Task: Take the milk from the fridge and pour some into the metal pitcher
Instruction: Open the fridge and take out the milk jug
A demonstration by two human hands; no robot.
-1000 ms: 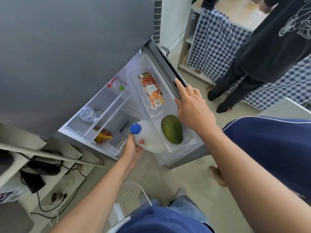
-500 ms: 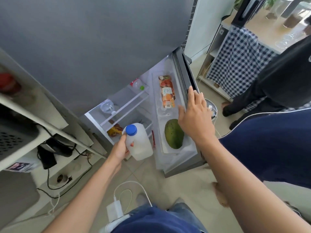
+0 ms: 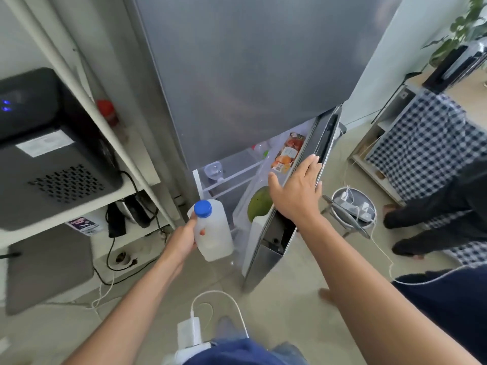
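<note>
A: Landmark for this entry: the grey fridge (image 3: 253,75). Left hand (image 3: 181,239)?

B: In front of the fridge's lower compartment, low and to its left side. Fingers curled closed around the neck and upper body of the milk bottle (image 3: 214,230); thumb lies up along the neck just under the blue cap (image 3: 203,208). The bottle is upright, slightly tilted, translucent white, clear of the fridge interior and held above the floor.

A: Right hand (image 3: 296,194)?

B: Flat on the top edge of the lower fridge door (image 3: 287,214). Fingers extended and spread, fingertips (image 3: 313,160) reaching the dark handle strip, thumb out on the inner side. Not wrapped around anything, palm just resting against the door edge.

A: Door position?

B: Partly open, angled out to the right of the fridge body. In its inner rack: a green fruit (image 3: 259,206), partly hidden behind the right hand, and above it an orange-printed carton (image 3: 287,154).

A: Interior?

B: White shelves visible through the gap; a clear plastic bottle (image 3: 213,170) lies on one. Contents further back are too blurred to name.

A: Surroundings?

B: Left of the fridge, a white shelf unit (image 3: 87,101) with a black appliance (image 3: 50,143) on it and cables below. Right of the fridge, a round stool (image 3: 353,209) carrying a power strip, then a checked cloth (image 3: 411,143) over a table. A second person in dark clothes (image 3: 448,206) stands at the far right.

A: Metal pitcher?

B: Not seen in this view.
</note>
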